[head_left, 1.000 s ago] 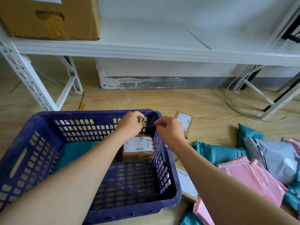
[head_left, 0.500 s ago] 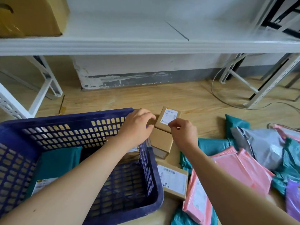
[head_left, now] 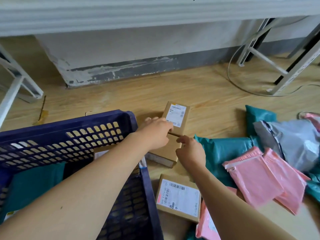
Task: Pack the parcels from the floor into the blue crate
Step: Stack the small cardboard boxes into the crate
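The blue crate (head_left: 74, 125) stands on the floor at the left and holds a teal mailer (head_left: 34, 186) and a cardboard box (head_left: 101, 153). Just right of the crate lie two small cardboard boxes, a labelled box (head_left: 177, 115) and in front of it a plain box (head_left: 164, 153). My left hand (head_left: 155, 134) reaches over the crate's corner and grips the near left edge of the labelled box. My right hand (head_left: 190, 153) pinches the far right corner of the plain box. A third labelled box (head_left: 178, 196) lies nearer to me on the floor.
To the right lies a heap of teal mailers (head_left: 225, 151), pink mailers (head_left: 263, 179) and a grey mailer (head_left: 294, 141). White shelf legs (head_left: 285, 73) and a looped cable (head_left: 242, 85) are at the back right, another shelf leg (head_left: 12, 94) at the left.
Both hands left the crate's far corner and moved right to the two small boxes on the floor. The camera has tilted down and to the right.
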